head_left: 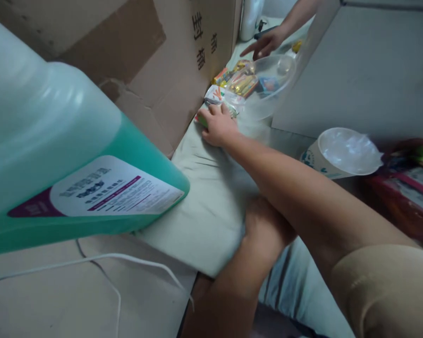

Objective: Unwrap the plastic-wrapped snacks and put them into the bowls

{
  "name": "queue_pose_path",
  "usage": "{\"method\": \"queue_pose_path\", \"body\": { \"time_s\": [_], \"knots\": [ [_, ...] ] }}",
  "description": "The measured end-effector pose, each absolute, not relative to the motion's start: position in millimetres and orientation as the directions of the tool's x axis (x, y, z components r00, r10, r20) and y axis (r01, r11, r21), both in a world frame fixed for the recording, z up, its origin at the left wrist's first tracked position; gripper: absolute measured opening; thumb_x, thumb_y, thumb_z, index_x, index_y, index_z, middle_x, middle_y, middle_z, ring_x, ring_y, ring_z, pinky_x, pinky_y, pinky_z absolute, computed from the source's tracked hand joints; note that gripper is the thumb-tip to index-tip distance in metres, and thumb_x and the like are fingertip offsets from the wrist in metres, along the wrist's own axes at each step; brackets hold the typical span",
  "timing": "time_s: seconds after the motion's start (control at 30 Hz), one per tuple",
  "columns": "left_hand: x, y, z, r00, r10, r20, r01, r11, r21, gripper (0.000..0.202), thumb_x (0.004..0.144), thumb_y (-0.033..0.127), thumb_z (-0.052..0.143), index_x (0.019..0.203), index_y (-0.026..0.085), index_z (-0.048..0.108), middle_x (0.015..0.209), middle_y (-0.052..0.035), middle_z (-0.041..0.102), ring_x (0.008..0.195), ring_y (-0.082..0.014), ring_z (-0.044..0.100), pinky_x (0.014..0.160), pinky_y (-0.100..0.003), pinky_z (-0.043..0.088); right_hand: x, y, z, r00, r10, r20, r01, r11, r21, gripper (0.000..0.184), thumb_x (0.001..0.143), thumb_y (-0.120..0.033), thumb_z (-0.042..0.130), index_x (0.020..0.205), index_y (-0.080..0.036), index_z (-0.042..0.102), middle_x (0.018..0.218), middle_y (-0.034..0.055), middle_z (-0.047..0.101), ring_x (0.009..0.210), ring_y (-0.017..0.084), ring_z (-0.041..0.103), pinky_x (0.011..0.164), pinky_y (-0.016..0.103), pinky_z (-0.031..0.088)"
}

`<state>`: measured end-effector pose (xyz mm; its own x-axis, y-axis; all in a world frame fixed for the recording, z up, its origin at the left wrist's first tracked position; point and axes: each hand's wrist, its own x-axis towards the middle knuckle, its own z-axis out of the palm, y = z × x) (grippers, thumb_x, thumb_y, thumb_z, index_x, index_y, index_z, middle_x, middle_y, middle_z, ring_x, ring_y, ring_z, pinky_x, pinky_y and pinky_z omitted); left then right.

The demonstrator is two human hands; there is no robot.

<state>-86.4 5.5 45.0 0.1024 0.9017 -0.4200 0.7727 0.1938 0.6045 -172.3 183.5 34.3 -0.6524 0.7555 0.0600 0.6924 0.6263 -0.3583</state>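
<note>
While your right hand (216, 124) lies curled over a green packet (201, 121),
your left hand (264, 230) rests on the cloth (204, 197); neither grip shows clearly.

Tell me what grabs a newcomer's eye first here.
A big jug of green liquid fills the left foreground, tilted over the pale cloth. Beyond it, the right hand rests at the cloth's far end beside a clear bowl and bright packets, with another person's hand past it.
</note>
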Motion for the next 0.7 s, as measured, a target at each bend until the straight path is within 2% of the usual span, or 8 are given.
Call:
{"method": "queue_pose_path", "body": {
  "time_s": [0.1,0.2,0.3,0.37,0.43,0.5,0.6,0.7],
  "knots": [
    [-83.1,1.9,48.5,0.170,0.890,-0.423,0.805,0.123,0.581,0.036,0.094,0.037,0.055,0.115,0.021,0.078,0.115,-0.0137,0.079,0.112,-0.0358,0.073,0.092,-0.044,0.059,-151.8,176.2,30.8,-0.754,0.649,0.098,0.588,0.735,-0.338,0.044,0.091,-0.017,0.048,0.132,-0.024,0.062,0.141,0.0129,0.057,0.137,0.034,0.043,0.106,0.053,0.044],
    [-76.8,-2.9,51.1,0.139,0.911,-0.389,0.838,0.102,0.537,0.040,0.097,0.040,0.048,0.107,0.018,0.079,0.103,-0.0148,0.080,0.099,-0.0334,0.076,0.085,-0.043,0.059,-114.5,154.8,35.4,-0.840,0.536,0.086,0.481,0.809,-0.337,0.039,0.083,-0.011,0.052,0.118,-0.022,0.067,0.130,0.0122,0.063,0.125,0.030,0.053,0.105,0.045,0.045],
    [-68.7,-6.9,50.3,0.148,0.925,-0.350,0.856,0.057,0.513,0.041,0.097,0.042,0.047,0.109,0.018,0.078,0.102,-0.0152,0.079,0.097,-0.0327,0.075,0.083,-0.042,0.058,-55.4,116.5,51.8,-0.896,0.440,0.058,0.350,0.782,-0.515,0.033,0.072,-0.008,0.057,0.101,-0.020,0.066,0.115,0.0085,0.067,0.107,0.025,0.062,0.094,0.040,0.050],
    [-61.6,-9.1,48.2,0.166,0.924,-0.344,0.861,0.034,0.507,0.038,0.095,0.042,0.050,0.108,0.017,0.077,0.105,-0.0164,0.078,0.101,-0.0346,0.073,0.084,-0.043,0.057,-4.5,81.8,66.7,-0.860,0.488,0.150,0.253,0.663,-0.704,0.030,0.071,-0.011,0.055,0.098,-0.021,0.063,0.107,0.0056,0.069,0.102,0.023,0.065,0.094,0.039,0.052],
    [-52.5,-10.9,45.3,0.184,0.920,-0.346,0.837,0.038,0.546,0.034,0.093,0.039,0.052,0.099,0.016,0.076,0.103,-0.0167,0.078,0.100,-0.0350,0.072,0.085,-0.044,0.055,51.3,42.8,78.3,-0.656,0.717,0.236,0.193,0.461,-0.866,0.031,0.076,-0.017,0.054,0.106,-0.025,0.059,0.119,0.0059,0.067,0.113,0.024,0.064,0.094,0.041,0.054],
    [-40.4,-12.6,41.6,0.196,0.927,-0.321,0.758,0.064,0.649,0.027,0.090,0.033,0.052,0.089,0.018,0.074,0.097,-0.0145,0.078,0.098,-0.0328,0.072,0.085,-0.042,0.054,105.1,5.3,79.9,-0.367,0.911,0.189,0.092,0.238,-0.967,0.032,0.080,-0.025,0.053,0.111,-0.031,0.053,0.125,0.0052,0.063,0.112,0.025,0.065,0.083,0.040,0.059],
    [-15.8,-15.1,34.9,0.244,0.938,-0.246,0.488,0.100,0.867,0.015,0.081,0.022,0.053,0.080,0.019,0.068,0.088,-0.0090,0.076,0.093,-0.0268,0.071,0.082,-0.038,0.055,166.2,-34.3,58.9,-0.057,0.998,0.028,-0.026,0.027,-0.999,0.040,0.074,-0.026,0.056,0.112,-0.034,0.046,0.108,0.0028,0.061,0.083,0.020,0.064,0.057,0.031,0.055],
    [10.7,-16.2,29.1,0.323,0.909,-0.262,0.062,0.256,0.965,0.019,0.071,0.017,0.053,0.085,0.018,0.066,0.087,-0.0050,0.073,0.086,-0.0198,0.070,0.083,-0.035,0.057,194.6,-46.6,24.9,0.134,0.985,-0.113,-0.178,-0.088,-0.980,0.041,0.073,-0.030,0.055,0.113,-0.032,0.044,0.106,0.0020,0.059,0.075,0.016,0.060,0.050,0.026,0.049]
  ]
}}
